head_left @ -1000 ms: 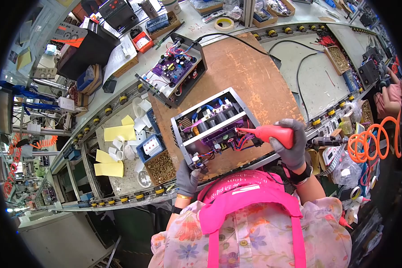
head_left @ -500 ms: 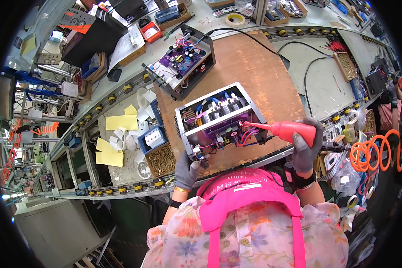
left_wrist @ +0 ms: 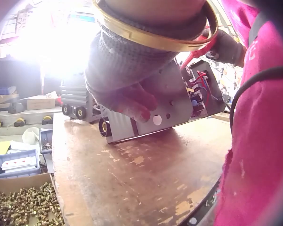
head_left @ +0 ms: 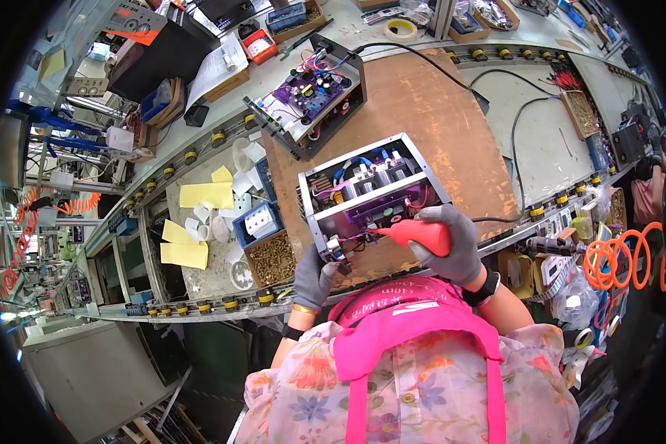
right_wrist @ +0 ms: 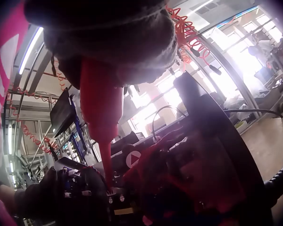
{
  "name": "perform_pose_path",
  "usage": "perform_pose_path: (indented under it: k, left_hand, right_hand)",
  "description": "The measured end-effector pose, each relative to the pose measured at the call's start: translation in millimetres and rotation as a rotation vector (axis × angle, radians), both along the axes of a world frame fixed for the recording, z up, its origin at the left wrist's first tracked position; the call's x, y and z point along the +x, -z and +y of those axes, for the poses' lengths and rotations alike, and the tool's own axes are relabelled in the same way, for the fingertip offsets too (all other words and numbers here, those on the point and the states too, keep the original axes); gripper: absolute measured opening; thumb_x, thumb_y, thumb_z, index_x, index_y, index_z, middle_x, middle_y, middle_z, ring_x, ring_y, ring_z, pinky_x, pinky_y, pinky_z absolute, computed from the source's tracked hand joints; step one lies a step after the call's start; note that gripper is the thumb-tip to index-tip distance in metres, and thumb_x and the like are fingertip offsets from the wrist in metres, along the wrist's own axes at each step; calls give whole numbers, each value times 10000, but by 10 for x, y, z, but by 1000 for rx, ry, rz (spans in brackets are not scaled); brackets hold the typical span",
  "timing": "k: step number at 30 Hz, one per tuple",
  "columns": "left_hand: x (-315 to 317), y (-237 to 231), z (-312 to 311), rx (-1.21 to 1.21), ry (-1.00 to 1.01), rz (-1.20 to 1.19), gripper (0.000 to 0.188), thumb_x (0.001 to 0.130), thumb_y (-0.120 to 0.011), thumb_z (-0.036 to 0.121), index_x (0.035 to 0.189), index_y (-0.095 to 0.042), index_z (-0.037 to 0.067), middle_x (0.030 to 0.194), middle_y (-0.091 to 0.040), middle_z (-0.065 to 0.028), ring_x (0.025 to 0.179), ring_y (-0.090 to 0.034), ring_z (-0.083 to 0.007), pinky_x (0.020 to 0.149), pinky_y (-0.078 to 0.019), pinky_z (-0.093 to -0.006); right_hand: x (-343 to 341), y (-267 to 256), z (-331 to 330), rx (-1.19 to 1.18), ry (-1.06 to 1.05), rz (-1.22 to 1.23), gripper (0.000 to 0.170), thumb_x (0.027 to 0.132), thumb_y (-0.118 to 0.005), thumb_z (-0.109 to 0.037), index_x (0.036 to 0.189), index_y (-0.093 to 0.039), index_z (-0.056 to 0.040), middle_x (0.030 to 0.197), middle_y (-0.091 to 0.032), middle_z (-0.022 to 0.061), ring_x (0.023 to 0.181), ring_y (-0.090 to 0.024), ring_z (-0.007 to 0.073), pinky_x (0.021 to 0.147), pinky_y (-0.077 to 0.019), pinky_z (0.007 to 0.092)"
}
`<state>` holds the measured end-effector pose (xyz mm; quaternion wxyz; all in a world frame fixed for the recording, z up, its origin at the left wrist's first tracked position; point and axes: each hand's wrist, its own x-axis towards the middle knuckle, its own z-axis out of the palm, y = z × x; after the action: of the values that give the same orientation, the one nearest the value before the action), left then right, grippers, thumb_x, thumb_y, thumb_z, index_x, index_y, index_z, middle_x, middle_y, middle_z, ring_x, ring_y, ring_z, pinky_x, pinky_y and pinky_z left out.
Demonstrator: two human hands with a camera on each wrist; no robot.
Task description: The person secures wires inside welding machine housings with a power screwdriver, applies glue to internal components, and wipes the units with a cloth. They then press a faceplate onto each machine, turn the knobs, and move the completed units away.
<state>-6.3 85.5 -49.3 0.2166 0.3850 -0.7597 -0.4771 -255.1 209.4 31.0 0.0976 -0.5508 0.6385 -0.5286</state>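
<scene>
An open-topped metal device case (head_left: 370, 197) with a purple circuit board, capacitors and coloured wires inside sits tilted on the brown board (head_left: 451, 118). At its near left corner, my gloved left hand (head_left: 314, 281) grips the case; in the left wrist view the fingertips (left_wrist: 144, 114) lie against its grey side panel (left_wrist: 167, 94). My gloved right hand (head_left: 455, 248) holds a red squeeze bottle (head_left: 425, 235) with a tapered nozzle. The nozzle points left and down, its tip at the blue and red wires near the case's front. In the right wrist view the bottle (right_wrist: 101, 108) points down into the electronics.
Behind stands a second open case (head_left: 314, 122) with a black cable (head_left: 414, 53). To the left are a carton of brass screws (head_left: 274, 259), a blue bin (head_left: 259, 224) and yellow papers (head_left: 206, 194). An orange coiled hose (head_left: 621, 255) hangs at the right.
My right hand first drew back slightly with the red bottle, then moved left, bringing the nozzle from the middle wires to those near the left front. My left hand kept hold of the case.
</scene>
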Motion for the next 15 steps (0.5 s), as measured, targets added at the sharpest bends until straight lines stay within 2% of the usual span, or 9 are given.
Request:
perform_pose_path:
  k: [1,4,13,15]
  left_hand:
    - [8,10,1,-4,0,4,772,787,-478,694,1125,-526,2,922,-644,-122,838,-644,-222,709,-495,-315]
    - [18,-3,-4,4,9,-7,784,791,-475,692,1147,-511,-6,952,-639,-128,866,-640,-218,731,-494,-310]
    - [-15,-103,-6,65,46,51,805,788,-491,686,1164,-488,-26,951,-640,-121,869,-638,-196,734,-499,-300]
    - [-8,-84,-6,66,38,64,801,787,-495,684,1158,-495,-27,940,-643,-117,854,-642,-196,724,-501,-299]
  right_hand:
    - [4,-8,-4,22,-13,8,434,629,-727,-11,1010,-520,-43,912,-605,126,822,-629,255,722,-506,338]
    - [-7,30,-12,-51,28,16,430,613,-751,-78,988,-541,-48,874,-617,129,757,-628,300,657,-507,348]
    - [-42,-77,9,-4,-1,44,420,618,-747,-78,985,-547,-37,878,-613,130,765,-630,295,671,-508,341]
    - [-39,-173,11,-23,-12,-31,430,618,-748,-75,996,-547,-33,870,-611,130,767,-632,283,672,-507,332]
